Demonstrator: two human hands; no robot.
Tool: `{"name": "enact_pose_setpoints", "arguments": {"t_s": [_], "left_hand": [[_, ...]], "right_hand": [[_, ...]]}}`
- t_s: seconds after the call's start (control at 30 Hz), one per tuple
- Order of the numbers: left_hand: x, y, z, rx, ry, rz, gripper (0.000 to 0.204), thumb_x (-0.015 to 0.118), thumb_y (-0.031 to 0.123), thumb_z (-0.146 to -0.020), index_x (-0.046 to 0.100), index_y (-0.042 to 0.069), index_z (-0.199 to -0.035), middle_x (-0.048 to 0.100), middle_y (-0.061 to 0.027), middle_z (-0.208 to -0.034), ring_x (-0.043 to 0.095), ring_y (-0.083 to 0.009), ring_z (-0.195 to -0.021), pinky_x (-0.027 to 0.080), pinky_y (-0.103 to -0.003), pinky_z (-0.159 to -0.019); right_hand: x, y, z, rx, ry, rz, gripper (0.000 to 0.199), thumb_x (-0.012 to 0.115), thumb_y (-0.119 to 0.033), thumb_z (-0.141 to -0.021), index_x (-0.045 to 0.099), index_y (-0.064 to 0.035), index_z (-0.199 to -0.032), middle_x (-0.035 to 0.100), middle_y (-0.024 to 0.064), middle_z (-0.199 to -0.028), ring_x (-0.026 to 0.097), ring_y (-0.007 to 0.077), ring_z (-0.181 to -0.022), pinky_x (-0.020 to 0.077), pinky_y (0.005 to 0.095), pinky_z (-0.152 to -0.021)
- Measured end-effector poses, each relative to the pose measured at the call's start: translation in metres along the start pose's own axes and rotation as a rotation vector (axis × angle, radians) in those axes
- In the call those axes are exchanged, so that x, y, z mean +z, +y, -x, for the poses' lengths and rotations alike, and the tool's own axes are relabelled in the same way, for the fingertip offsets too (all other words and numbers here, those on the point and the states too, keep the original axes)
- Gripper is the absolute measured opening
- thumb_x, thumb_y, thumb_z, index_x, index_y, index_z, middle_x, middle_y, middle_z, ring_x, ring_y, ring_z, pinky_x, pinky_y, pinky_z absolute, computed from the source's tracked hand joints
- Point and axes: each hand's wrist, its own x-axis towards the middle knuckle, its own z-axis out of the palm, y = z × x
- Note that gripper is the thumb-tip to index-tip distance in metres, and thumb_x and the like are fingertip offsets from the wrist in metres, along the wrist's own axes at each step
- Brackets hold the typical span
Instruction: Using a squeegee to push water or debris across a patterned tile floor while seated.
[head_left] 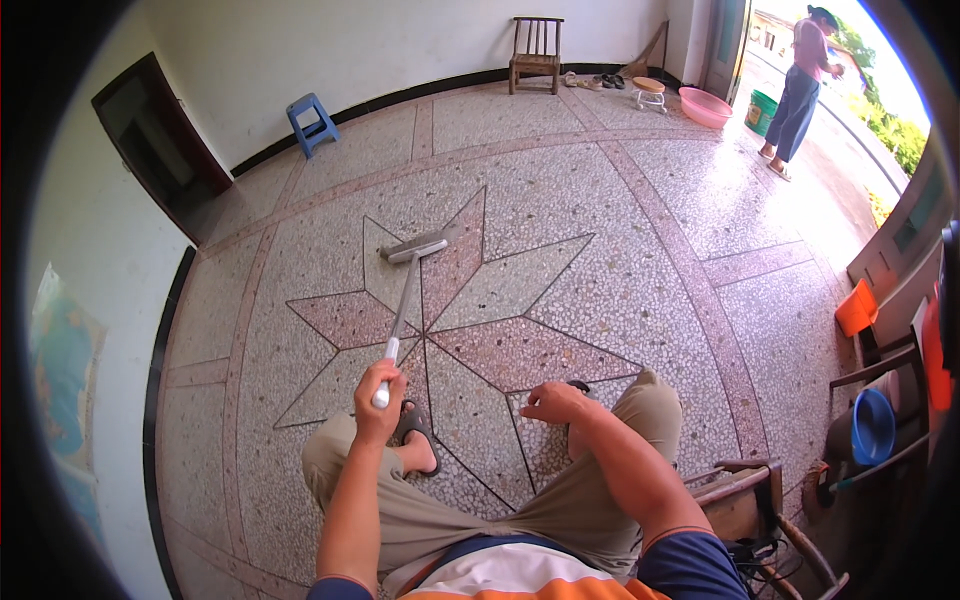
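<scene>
My left hand (377, 398) is wrapped round the white grip of a squeegee (404, 290). Its slim grey shaft rises away from me to a wide grey head, which appears above the star-patterned terrazzo floor (530, 285); I cannot tell whether the head touches it. Over by my right knee, my right hand (556, 403) hangs with its fingers curled in and nothing visible in them. Between my knees and the star's near points are my feet in dark slippers (415, 423), the right one mostly hidden by my hand.
A wooden chair (741, 490) stands close at my right, near an orange container (857, 308) and a blue basin (873, 427). Along the far wall are a blue stool (312, 124), a wooden chair (536, 58) and a pink basin (705, 108). A person (800, 90) stands at the doorway.
</scene>
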Motion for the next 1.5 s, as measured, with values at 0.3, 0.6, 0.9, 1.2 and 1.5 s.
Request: {"name": "enact_pose_setpoints", "arguments": {"t_s": [0.3, 0.6, 0.9, 1.2, 1.5], "left_hand": [[-0.11, 0.108, 0.043, 0.086, 0.2, -0.019, 0.022, 0.06, 0.017, -0.09, 0.05, 0.003, -0.076, 0.058, -0.0087, -0.071, 0.06, -0.0219, -0.072, 0.05, -0.045, -0.085], [-0.147, 0.173, 0.049, 0.315, 0.529, 0.304, 0.038, 0.058, 0.043, -0.092, 0.041, 0.01, -0.085, 0.043, 0.0006, -0.06, 0.043, -0.0106, -0.051, 0.04, -0.031, -0.054], [-0.101, 0.135, 0.034, 0.277, 0.444, 0.286, 0.026, 0.059, 0.024, -0.091, 0.041, 0.007, -0.083, 0.046, -0.0024, -0.062, 0.045, -0.0142, -0.054, 0.043, -0.032, -0.057], [-0.05, 0.015, 0.02, -0.048, 0.441, 0.092, 0.008, 0.059, 0.007, -0.091, 0.059, 0.0, -0.095, 0.063, -0.0107, -0.089, 0.058, -0.0164, -0.075, 0.049, -0.032, -0.071], [-0.029, -0.072, -0.013, -0.132, 0.236, 0.055, 0.012, 0.066, 0.009, -0.089, 0.059, 0.001, -0.094, 0.065, -0.0132, -0.105, 0.059, -0.0248, -0.107, 0.046, -0.036, -0.093]], "right_hand": [[-0.002, -0.019, 0.01, -0.034, 0.029, 0.011, 0.045, 0.064, -0.049, -0.08, 0.072, -0.0074, -0.096, 0.069, 0.0178, -0.097, 0.064, 0.0349, -0.094, 0.0503, 0.043, -0.083], [-0.002, -0.019, 0.011, -0.028, 0.001, -0.01, 0.044, 0.064, -0.047, -0.081, 0.071, -0.0076, -0.098, 0.068, 0.0188, -0.098, 0.063, 0.0358, -0.097, 0.0486, 0.0437, -0.085], [0.004, -0.014, 0.007, -0.06, 0.051, 0.05, 0.044, 0.064, -0.049, -0.08, 0.071, -0.0108, -0.1, 0.07, 0.0143, -0.094, 0.065, 0.0319, -0.092, 0.0509, 0.0406, -0.081], [0.005, -0.005, 0.001, -0.042, 0.057, 0.019, 0.045, 0.066, -0.048, -0.079, 0.071, -0.0086, -0.1, 0.07, 0.0154, -0.093, 0.066, 0.0313, -0.09, 0.0512, 0.0392, -0.08], [0.001, -0.007, -0.005, 0.044, -0.041, -0.028, 0.044, 0.066, -0.05, -0.079, 0.072, -0.0124, -0.101, 0.068, 0.0156, -0.105, 0.062, 0.0355, -0.102, 0.0472, 0.0468, -0.089]]}}
